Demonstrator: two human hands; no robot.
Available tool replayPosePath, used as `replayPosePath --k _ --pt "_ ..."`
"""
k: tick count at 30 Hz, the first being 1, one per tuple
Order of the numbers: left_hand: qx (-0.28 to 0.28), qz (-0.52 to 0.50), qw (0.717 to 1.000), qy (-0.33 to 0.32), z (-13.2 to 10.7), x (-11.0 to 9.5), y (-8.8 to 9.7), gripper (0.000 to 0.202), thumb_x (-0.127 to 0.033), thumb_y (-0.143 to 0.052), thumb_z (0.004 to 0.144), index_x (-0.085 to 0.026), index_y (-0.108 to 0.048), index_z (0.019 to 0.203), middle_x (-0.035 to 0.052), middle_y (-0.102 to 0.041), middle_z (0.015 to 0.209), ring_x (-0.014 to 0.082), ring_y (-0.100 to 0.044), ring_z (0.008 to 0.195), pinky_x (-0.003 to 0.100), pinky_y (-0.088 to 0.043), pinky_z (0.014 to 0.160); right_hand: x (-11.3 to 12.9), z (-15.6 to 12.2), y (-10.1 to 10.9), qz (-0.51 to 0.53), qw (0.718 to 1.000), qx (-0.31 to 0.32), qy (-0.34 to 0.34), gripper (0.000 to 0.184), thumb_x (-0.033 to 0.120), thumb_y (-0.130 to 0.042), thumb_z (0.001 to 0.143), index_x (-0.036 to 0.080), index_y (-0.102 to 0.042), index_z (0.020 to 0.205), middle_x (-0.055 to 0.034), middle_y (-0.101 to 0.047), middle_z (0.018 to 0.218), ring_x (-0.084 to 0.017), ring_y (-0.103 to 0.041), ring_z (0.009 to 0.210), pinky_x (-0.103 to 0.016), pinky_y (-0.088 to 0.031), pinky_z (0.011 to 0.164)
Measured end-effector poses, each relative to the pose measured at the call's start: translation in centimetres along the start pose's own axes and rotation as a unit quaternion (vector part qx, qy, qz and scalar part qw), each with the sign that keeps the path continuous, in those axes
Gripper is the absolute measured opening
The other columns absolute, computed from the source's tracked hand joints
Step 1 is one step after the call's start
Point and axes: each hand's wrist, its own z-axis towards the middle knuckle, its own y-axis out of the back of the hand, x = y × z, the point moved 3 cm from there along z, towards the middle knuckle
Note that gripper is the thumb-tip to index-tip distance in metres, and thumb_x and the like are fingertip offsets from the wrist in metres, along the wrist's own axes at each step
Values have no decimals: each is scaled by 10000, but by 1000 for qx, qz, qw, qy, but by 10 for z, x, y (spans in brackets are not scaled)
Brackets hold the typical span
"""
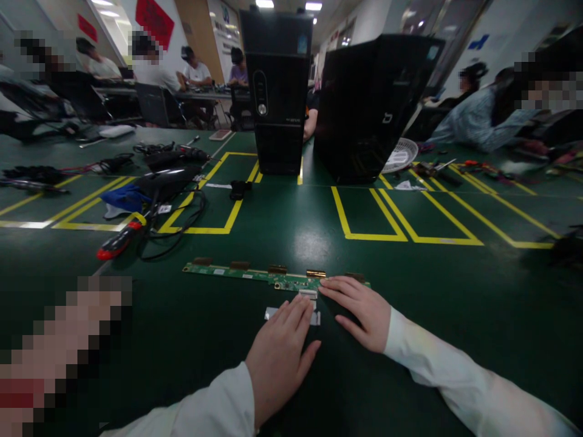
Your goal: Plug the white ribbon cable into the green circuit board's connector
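Observation:
A long narrow green circuit board point(255, 275) with gold connectors lies on the green table point(455, 303) in front of me. A flat ribbon cable point(314, 306) with a white end runs from its middle towards me. My left hand point(279, 355) lies flat, fingers stretched out, on the cable's near part. My right hand point(357, 311) lies flat too, its fingertips at the board's right end next to the cable connector. Neither hand grips anything that I can see.
Two black computer towers point(277, 91) point(371, 106) stand at the back centre. Cables, a black tool and a red-handled tool point(119, 241) lie at the left. Yellow tape boxes point(368, 215) mark the table. A white fan grille point(401, 156) and people seated around the room.

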Motion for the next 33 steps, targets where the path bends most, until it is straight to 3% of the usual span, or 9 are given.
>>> replayPosePath --k 13,25,33 --pt "-31 -55 998 3 2 4 5 396 -290 -448 927 -159 -473 1300 107 -555 1310 248 -518 1213 448 -399 1049 -3 -1 -3 -4 1000 -11 12 516 259 -459 871 169 -415 1377 -120 -452 1385 -242 -382 1280 -463 -358 1056" --pt "11 -65 997 -36 0 1 7 387 -250 -451 921 -149 -489 1293 113 -522 1349 251 -474 1255 458 -372 1069 -8 -2 -2 -15 999 -22 35 434 237 -420 911 172 -458 1338 -129 -454 1378 -230 -395 1285 -451 -391 1037" --pt "15 -51 998 -20 -1 2 3 432 -325 -461 928 -180 -470 1334 73 -495 1395 252 -436 1284 444 -363 1071 -11 -5 -4 -62 998 -20 6 418 244 -438 902 215 -502 1314 -129 -412 1412 -253 -373 1310 -523 -313 1076"
